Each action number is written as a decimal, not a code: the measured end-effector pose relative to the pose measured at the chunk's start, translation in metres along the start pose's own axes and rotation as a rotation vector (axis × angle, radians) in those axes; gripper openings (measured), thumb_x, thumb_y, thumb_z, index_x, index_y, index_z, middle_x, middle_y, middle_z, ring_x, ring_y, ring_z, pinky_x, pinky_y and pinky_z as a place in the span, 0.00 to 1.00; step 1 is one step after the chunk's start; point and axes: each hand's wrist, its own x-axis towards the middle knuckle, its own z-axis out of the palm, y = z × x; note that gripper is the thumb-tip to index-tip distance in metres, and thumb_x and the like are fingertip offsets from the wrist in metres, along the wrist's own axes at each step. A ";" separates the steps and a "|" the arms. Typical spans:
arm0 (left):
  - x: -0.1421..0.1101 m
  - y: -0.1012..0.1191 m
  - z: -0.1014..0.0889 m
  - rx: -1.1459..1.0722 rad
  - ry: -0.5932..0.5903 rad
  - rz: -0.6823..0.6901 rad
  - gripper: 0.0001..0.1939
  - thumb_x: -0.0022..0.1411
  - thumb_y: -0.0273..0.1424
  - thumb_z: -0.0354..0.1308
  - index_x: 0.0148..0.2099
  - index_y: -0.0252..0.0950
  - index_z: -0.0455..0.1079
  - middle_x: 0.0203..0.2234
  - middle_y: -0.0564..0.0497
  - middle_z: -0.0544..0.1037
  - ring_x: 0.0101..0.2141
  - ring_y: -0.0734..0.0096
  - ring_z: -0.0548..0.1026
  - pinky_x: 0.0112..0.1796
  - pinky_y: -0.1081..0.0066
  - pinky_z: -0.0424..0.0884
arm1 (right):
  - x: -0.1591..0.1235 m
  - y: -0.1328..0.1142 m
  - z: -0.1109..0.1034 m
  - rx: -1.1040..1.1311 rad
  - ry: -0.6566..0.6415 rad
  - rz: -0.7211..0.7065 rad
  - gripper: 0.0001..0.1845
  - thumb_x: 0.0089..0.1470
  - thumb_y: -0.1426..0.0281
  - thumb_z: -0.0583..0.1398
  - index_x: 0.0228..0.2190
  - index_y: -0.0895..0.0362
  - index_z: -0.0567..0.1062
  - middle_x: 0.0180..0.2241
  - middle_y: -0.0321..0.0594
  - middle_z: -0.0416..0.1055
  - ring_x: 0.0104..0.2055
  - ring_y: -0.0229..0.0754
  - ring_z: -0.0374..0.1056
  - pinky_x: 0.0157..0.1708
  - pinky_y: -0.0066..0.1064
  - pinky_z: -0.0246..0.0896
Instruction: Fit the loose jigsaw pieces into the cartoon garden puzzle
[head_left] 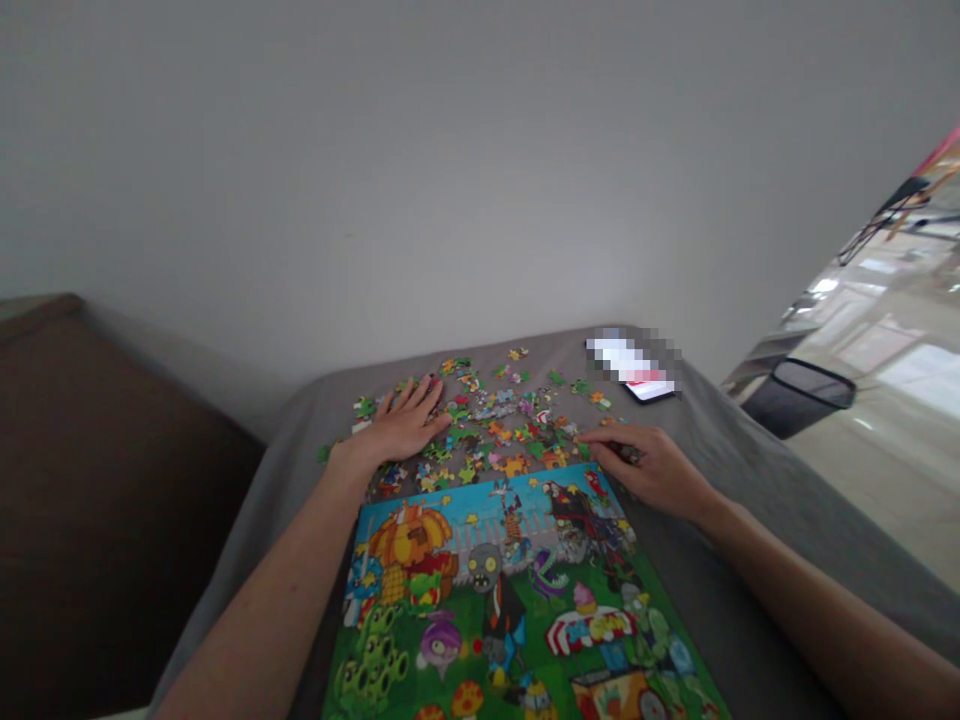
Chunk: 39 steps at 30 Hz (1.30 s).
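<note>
My left hand (409, 425) lies flat with its fingers spread over loose jigsaw puzzle pieces (514, 465) strewn on the grey cloth. At the right side of the pile, my right hand (652, 468) has its index finger and thumb drawn together at a puzzle piece (583, 449); its other fingers are curled, and more small pieces show dimly beneath them. Between my forearms lies a colourful cartoon picture sheet (487, 600), with zombies and plants on it. Its top edge borders the pile, and its lower part runs out of view.
A phone (634, 370) with a lit, partly blurred screen rests at the table's back right. The grey-covered table (750, 560) meets a pale wall (480, 200). To the left stands a brown piece of furniture (112, 500); a dark mesh bin (799, 398) is on the floor at right.
</note>
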 end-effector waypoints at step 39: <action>-0.004 0.018 -0.012 0.072 0.029 0.020 0.39 0.75 0.51 0.32 0.78 0.34 0.45 0.75 0.46 0.42 0.75 0.48 0.36 0.68 0.36 0.40 | 0.003 -0.008 -0.003 0.067 -0.032 0.012 0.14 0.61 0.68 0.58 0.40 0.53 0.84 0.34 0.39 0.83 0.29 0.38 0.74 0.30 0.29 0.67</action>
